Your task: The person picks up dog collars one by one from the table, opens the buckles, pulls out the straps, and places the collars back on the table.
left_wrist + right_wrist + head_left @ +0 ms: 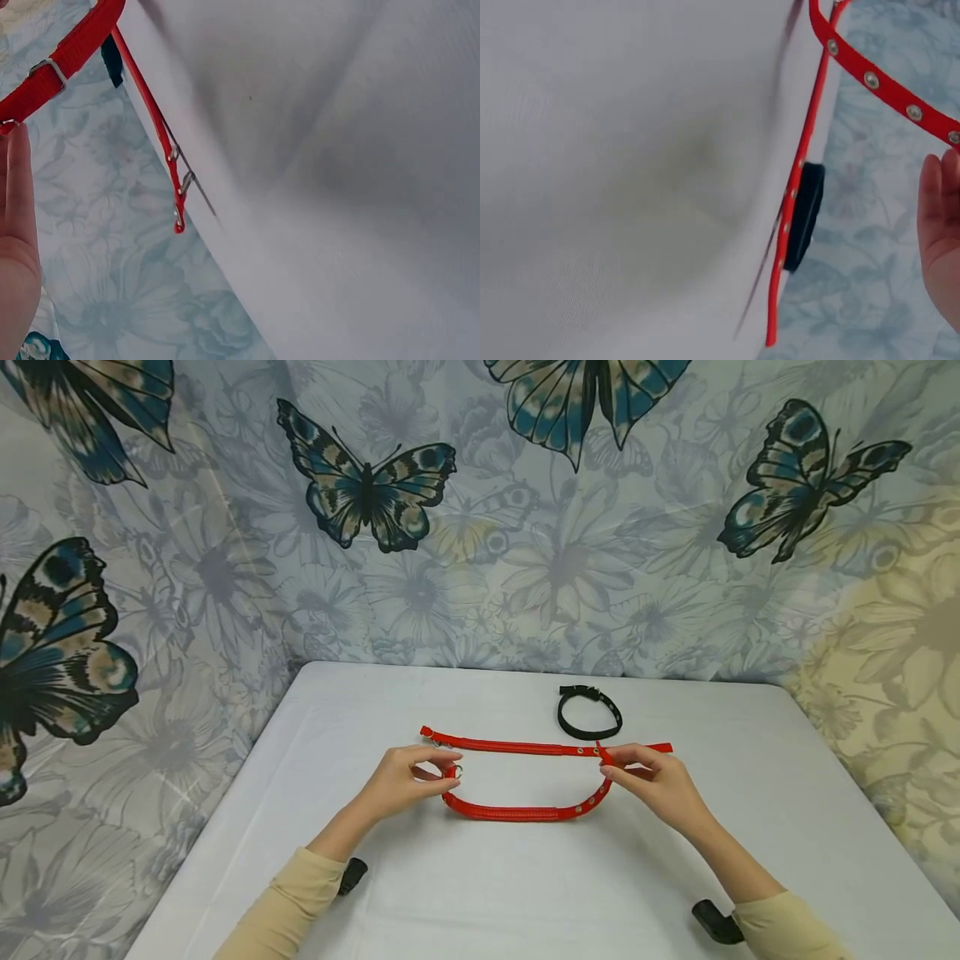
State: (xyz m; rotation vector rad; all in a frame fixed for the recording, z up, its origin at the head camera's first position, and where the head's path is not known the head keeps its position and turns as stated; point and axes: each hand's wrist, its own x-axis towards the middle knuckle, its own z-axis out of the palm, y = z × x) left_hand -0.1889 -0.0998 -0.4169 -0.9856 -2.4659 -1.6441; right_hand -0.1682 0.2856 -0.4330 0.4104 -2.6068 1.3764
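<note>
Both hands hold a red collar (pixel 517 814) that sags in a curve between them. My left hand (pixel 401 781) pinches its buckle end, where a metal ring shows; the left wrist view catches a metal slide on the red strap (pixel 79 41). At the other end, the fingers of my right hand (pixel 663 785) pinch the strap with its row of metal eyelets (pixel 871 79). Just behind, a second red collar (pixel 517 747) lies stretched out straight on the table, its buckle to the left and its eyelet end passing behind the right hand.
A black collar (pixel 588 735), closed in a loop, lies farther back on the white table (pixel 375 702), right of the middle. Behind the table hangs a butterfly-patterned cloth (pixel 465 593). Black devices (pixel 716 922) are worn at both wrists.
</note>
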